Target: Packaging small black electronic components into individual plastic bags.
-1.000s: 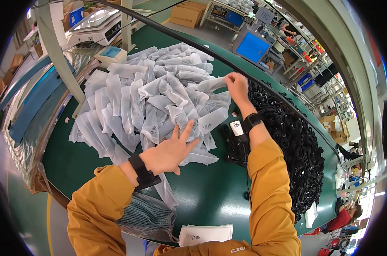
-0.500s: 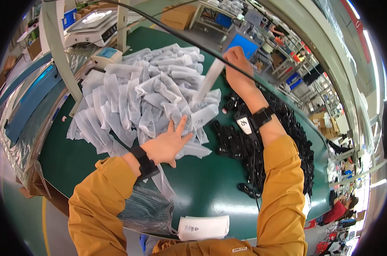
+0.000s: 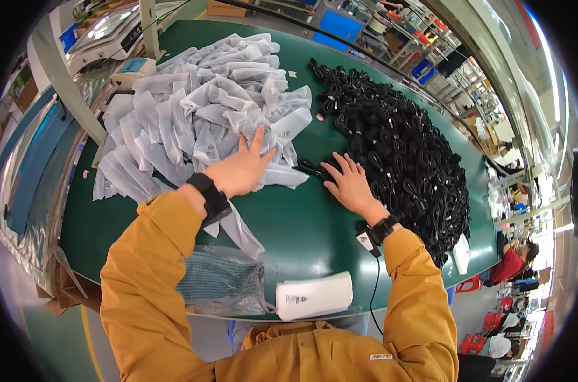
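A large heap of frosted, translucent plastic pouches (image 3: 206, 95) covers the left half of the green table. My left hand (image 3: 241, 169) rests on the heap's near right edge, its fingers spread over the pouches. My right hand (image 3: 351, 184) is held palm down with fingers apart, at the left edge of a big pile of coiled black cables (image 3: 397, 140). Beside its fingertips lies a loose black cable bundle (image 3: 310, 168), partly hidden by the hand. Both wrists wear black bands, and a white tag-like box (image 3: 365, 240) with a thin black wire hangs by the right one.
A stack of flat white pouches (image 3: 314, 297) lies at the front edge of the green table (image 3: 289, 229). Left of it is a clear bag of blue-green strands (image 3: 220, 280). A scale (image 3: 104, 38) and metal frame posts stand at the back left. A person in red sits far right.
My right hand has come down from above the far side to the cable pile, and the pouch it held up has left it. My left hand stays on the heap. The view has shifted.
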Motion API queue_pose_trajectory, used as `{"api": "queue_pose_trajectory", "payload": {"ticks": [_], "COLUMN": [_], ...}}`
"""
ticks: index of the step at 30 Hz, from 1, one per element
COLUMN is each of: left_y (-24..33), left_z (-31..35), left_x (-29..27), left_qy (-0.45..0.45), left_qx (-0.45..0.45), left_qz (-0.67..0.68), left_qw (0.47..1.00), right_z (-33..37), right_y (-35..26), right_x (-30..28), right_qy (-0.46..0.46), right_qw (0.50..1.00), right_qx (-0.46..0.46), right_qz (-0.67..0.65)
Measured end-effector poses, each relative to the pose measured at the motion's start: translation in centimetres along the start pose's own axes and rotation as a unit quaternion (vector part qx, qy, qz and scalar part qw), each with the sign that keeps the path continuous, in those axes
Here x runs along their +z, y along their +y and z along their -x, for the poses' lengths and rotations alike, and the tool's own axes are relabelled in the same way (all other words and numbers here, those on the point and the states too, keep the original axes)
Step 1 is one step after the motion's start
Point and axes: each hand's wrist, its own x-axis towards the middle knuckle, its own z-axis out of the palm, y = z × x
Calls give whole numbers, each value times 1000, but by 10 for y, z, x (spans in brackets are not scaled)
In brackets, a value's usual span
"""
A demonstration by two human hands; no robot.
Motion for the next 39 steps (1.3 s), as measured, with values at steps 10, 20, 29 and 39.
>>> {"api": "queue_pose_trajectory", "payload": {"ticks": [10, 20, 29, 39], "left_y": [40, 113, 137, 274], "left_z": [134, 214, 182, 85], "left_x": [16, 121, 102, 132], "left_qy": [294, 362, 375, 310], "left_qx": [64, -64, -119, 76], "left_qz": [135, 68, -38, 215], "left_qw": [944, 927, 919, 923], "right_z": [88, 178, 226, 251], "right_y": [0, -42, -24, -49], "right_x": [-13, -20, -31, -24], "right_qy": [135, 131, 160, 211], "right_qw": [990, 917, 881, 781], "right_qx": [9, 60, 174, 192], "right_qz": [-45, -372, -409, -555]}}
